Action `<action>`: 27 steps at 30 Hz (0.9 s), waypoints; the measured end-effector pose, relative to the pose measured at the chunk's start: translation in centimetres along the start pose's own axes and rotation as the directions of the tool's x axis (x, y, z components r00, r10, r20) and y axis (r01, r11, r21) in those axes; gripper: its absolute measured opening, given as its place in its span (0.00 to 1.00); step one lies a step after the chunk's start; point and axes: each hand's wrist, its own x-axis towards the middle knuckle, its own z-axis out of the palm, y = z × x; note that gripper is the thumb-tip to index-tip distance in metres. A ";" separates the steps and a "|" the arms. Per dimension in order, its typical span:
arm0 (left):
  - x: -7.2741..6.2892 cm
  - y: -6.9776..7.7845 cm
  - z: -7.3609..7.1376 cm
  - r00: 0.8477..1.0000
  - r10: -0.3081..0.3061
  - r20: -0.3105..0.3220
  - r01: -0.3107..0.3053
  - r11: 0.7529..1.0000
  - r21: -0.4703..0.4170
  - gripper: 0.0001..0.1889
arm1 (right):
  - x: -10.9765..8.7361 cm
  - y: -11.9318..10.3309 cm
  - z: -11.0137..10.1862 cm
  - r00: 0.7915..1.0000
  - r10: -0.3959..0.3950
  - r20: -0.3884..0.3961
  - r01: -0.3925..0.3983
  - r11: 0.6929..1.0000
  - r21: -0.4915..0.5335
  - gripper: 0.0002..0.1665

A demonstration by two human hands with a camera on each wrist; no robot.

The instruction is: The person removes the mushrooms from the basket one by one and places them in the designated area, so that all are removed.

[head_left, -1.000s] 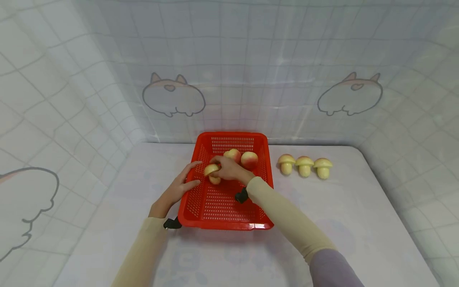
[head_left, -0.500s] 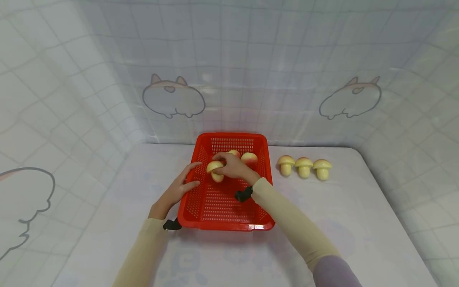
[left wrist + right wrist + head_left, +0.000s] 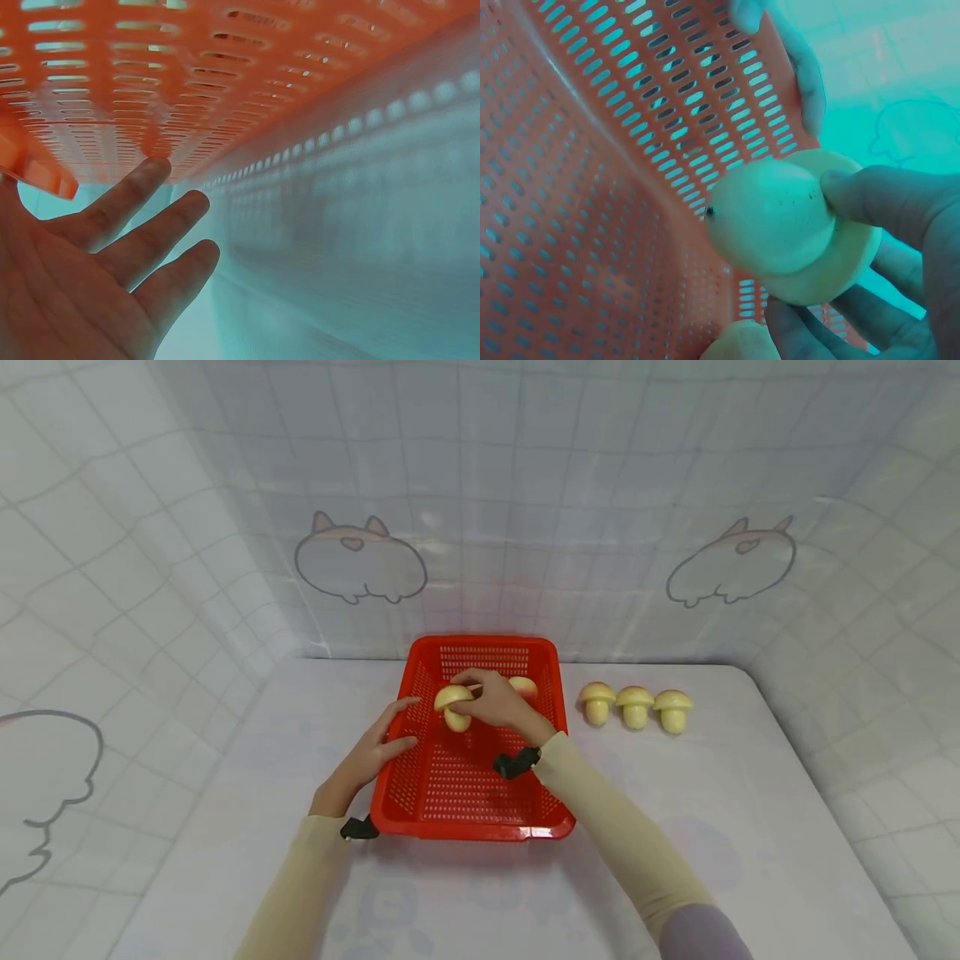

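Note:
In the head view, my right hand [image 3: 498,700] pinches a yellow toy mushroom [image 3: 453,697] over the basket's left part. The right wrist view shows the mushroom's rounded stem [image 3: 769,217] towards the camera, thumb on one side of the cap and fingers on the other. My left hand [image 3: 365,757] holds the left rim of the red plastic basket [image 3: 480,832], thumb and index finger over the edge. Its other fingers [image 3: 161,240] stretch along the outside of the slotted wall in the left wrist view. A red-and-yellow peach [image 3: 524,687] lies at the basket's back, partly behind my right hand.
Three more toy mushrooms, the left [image 3: 597,703], middle [image 3: 634,707] and right [image 3: 672,711], lie in a row right of the basket on the white table [image 3: 697,802]. A tiled-pattern curtain [image 3: 495,527] rises behind the table.
My right hand has lifted the mushroom slightly and moved it a little to the right and back, now covering most of one peach. The left hand has stayed at the rim.

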 end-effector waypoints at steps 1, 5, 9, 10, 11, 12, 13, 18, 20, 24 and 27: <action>0.0 0.0 0.0 1.000 0.001 0.001 -0.001 1.000 -0.005 0.32 | -0.1 -0.1 0.0 1.000 0.000 0.005 0.000 1.000 0.003 0.24; -0.1 -0.1 0.0 1.000 0.007 0.002 -0.007 1.000 -0.016 0.32 | -0.2 -0.3 0.0 1.000 -0.006 0.024 0.006 1.000 -0.001 0.25; 0.0 -0.1 -0.1 1.000 0.008 -0.005 -0.008 1.000 -0.016 0.32 | -0.3 -0.3 0.1 1.000 -0.010 0.022 0.010 1.000 -0.002 0.25; 0.0 -0.1 0.0 1.000 0.011 -0.006 -0.011 1.000 -0.017 0.32 | -0.3 -0.3 0.1 1.000 -0.013 0.020 0.013 1.000 -0.005 0.25; 0.0 -0.2 0.0 1.000 0.014 -0.006 -0.014 1.000 -0.019 0.31 | -0.3 -0.3 0.1 1.000 -0.015 0.019 0.015 1.000 -0.004 0.24; 0.1 -0.2 0.0 1.000 0.014 -0.005 -0.014 1.000 -0.021 0.32 | -0.3 -0.3 0.1 1.000 -0.017 0.019 0.017 1.000 0.000 0.24; 0.1 -0.2 0.0 1.000 0.014 -0.004 -0.014 1.000 -0.023 0.32 | -0.4 -0.3 0.1 1.000 -0.018 0.020 0.018 1.000 0.007 0.24; 0.2 0.1 0.2 1.000 0.004 0.000 -0.004 1.000 -0.022 0.32 | -0.5 -0.1 -0.1 0.999 -0.031 0.009 0.030 0.999 0.042 0.23; 0.3 0.1 0.3 1.000 0.001 0.000 -0.001 1.000 -0.020 0.32 | -0.6 0.0 -0.1 0.999 -0.037 -0.001 0.037 0.999 0.032 0.23; 0.6 0.0 0.3 1.000 0.002 0.008 -0.001 1.000 -0.024 0.32 | -1.0 0.0 -0.2 0.998 -0.060 0.003 0.060 0.998 -0.011 0.23; 0.7 -0.1 0.2 1.000 0.004 0.009 -0.004 1.000 -0.022 0.32 | -1.4 -0.2 -0.2 0.997 -0.082 0.012 0.082 0.996 -0.026 0.23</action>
